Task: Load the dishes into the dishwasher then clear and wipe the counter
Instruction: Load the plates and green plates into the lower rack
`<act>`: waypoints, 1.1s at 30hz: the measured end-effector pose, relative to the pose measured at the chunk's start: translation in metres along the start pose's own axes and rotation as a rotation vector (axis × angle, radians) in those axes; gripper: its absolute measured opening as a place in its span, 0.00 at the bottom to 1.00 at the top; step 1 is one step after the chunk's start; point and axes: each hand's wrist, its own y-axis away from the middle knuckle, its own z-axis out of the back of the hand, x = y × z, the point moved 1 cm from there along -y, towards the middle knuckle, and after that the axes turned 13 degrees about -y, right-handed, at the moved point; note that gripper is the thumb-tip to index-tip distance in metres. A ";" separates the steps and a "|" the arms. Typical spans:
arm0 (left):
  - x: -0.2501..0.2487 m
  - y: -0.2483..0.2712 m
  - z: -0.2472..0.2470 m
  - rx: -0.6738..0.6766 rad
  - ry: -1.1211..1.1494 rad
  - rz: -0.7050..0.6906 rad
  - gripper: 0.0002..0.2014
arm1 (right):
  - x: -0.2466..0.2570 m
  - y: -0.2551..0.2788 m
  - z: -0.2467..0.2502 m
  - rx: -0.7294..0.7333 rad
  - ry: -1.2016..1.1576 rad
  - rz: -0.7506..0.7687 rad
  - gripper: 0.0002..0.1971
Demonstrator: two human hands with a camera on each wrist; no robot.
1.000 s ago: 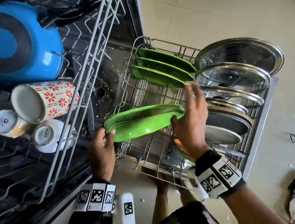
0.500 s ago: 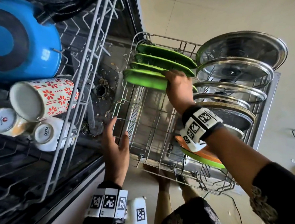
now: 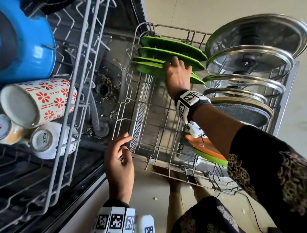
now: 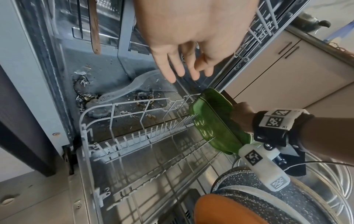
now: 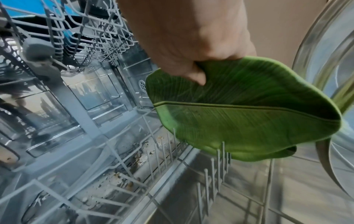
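Loading step in hand: right hand (image 3: 178, 76) grips a green leaf plate (image 5: 247, 115) among the lower rack (image 3: 148, 127) prongs beside three others, left hand (image 3: 119, 161) relaxed, empty; next, seat and release.

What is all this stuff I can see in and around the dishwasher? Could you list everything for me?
Green leaf-shaped plates: four, green, standing in the lower rack's far end; the nearest one is held.
Round steel and glass lids: several, silver, right side of the lower rack.
Dark speckled pan: one, grey-black, nearer than the lids.
Orange plate on a green plate: one each, near right of the lower rack.
Lower wire rack: one, grey, pulled out.
Blue pot: one, upper rack.
Floral cup: one, white with red flowers, upper rack.
Small white cups: at least two, upper rack.
Food scraps: dishwasher floor.
Left hand: open, at the rack's near corner.
Right hand: grips the nearest leaf plate.
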 end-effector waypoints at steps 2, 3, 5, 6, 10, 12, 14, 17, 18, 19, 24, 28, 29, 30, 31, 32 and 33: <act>0.000 0.000 -0.001 -0.004 0.001 0.007 0.15 | 0.002 -0.002 -0.002 0.007 0.013 0.029 0.17; 0.000 0.000 -0.002 -0.004 0.002 0.015 0.15 | 0.003 -0.002 -0.004 0.018 0.012 0.049 0.18; -0.002 0.001 -0.003 0.000 -0.002 0.032 0.15 | 0.001 0.002 -0.009 0.048 -0.024 0.084 0.20; -0.002 0.002 -0.004 0.004 -0.008 0.038 0.15 | -0.001 0.003 -0.012 0.060 -0.061 0.085 0.21; -0.002 0.005 -0.005 0.008 -0.050 0.037 0.14 | -0.015 0.002 -0.021 0.072 -0.179 0.011 0.24; 0.000 0.006 -0.006 0.009 -0.046 0.040 0.15 | -0.018 -0.001 -0.022 0.101 -0.194 -0.001 0.25; 0.002 0.007 -0.006 0.013 -0.058 0.050 0.15 | -0.019 -0.002 -0.021 0.137 -0.199 -0.012 0.25; -0.001 0.009 -0.004 0.045 -0.082 0.067 0.15 | -0.023 -0.001 -0.015 0.187 -0.215 -0.048 0.23; -0.004 0.010 -0.001 0.063 -0.088 0.067 0.15 | -0.024 0.002 -0.011 0.194 -0.222 -0.068 0.22; -0.006 0.011 0.000 0.090 -0.096 0.063 0.15 | -0.025 0.005 -0.008 0.180 -0.229 -0.075 0.22; -0.017 0.023 0.014 0.330 -0.082 0.073 0.15 | -0.020 0.061 0.021 0.040 -0.238 -0.003 0.20; -0.031 0.057 0.036 0.513 -0.122 0.098 0.12 | -0.008 0.135 0.038 0.167 -0.412 -0.009 0.16; -0.033 0.068 0.042 0.531 -0.108 0.129 0.09 | -0.005 0.153 0.041 0.210 -0.453 -0.020 0.15; -0.034 0.082 0.049 0.539 -0.102 0.179 0.08 | 0.000 0.173 0.045 0.265 -0.489 -0.033 0.15; -0.037 0.097 0.059 0.542 -0.089 0.243 0.07 | 0.008 0.193 0.051 0.326 -0.514 -0.040 0.14; -0.037 0.113 0.068 0.554 -0.074 0.307 0.06 | 0.014 0.212 0.056 0.374 -0.526 -0.051 0.14; -0.040 0.130 0.081 0.550 -0.058 0.354 0.06 | 0.021 0.232 0.062 0.417 -0.536 -0.050 0.14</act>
